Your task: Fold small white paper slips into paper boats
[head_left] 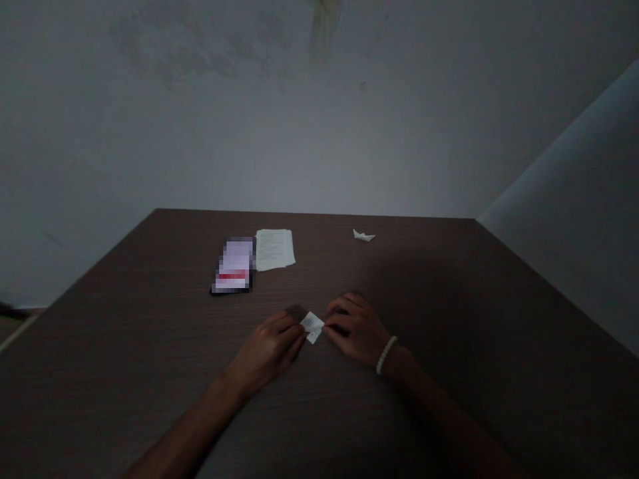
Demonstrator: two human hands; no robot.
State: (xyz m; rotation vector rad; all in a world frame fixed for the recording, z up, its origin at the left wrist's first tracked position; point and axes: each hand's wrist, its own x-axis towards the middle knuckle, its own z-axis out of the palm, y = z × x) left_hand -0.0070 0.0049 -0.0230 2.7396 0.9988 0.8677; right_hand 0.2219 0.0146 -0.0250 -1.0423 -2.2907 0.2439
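While I watch from my remote station, my left grip [267, 349] and right grip [355, 329] are closed on a small white paper piece [312, 326], pinching it from either side over the dark wood tabletop [150, 372]. A beaded bracelet [385, 354] circles the right wrist. Farther off lie a phone [232, 266] with a pixelated screen, a printed sheet [274, 249] just beside it, and a folded paper boat [363, 235].
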